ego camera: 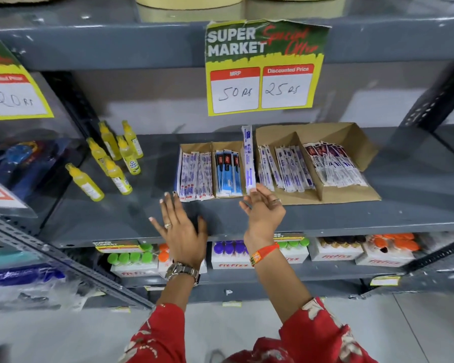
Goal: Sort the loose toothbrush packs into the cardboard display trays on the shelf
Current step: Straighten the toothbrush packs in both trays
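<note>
One toothbrush pack (248, 159) stands upright at frame centre, pinched by the right hand (264, 209). The left hand (180, 229) hovers spread, empty. Next, it likely needs lowering into a matching cardboard tray (351, 142).

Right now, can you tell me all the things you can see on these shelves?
Small brown cardboard tray: one, two compartments, white packs and blue packs.
Large brown cardboard tray: one, three compartments, white-purple and red-topped packs.
White-purple toothbrush pack: one, upright between the trays.
Yellow squeeze bottles: six, left on the grey metal shelf.
Yellow-green price sign: one, above, 50 and 25.
White bottle boxes: several, shelf below.
Left hand: open, over the shelf.
Right hand: holding the pack's bottom end.
</note>
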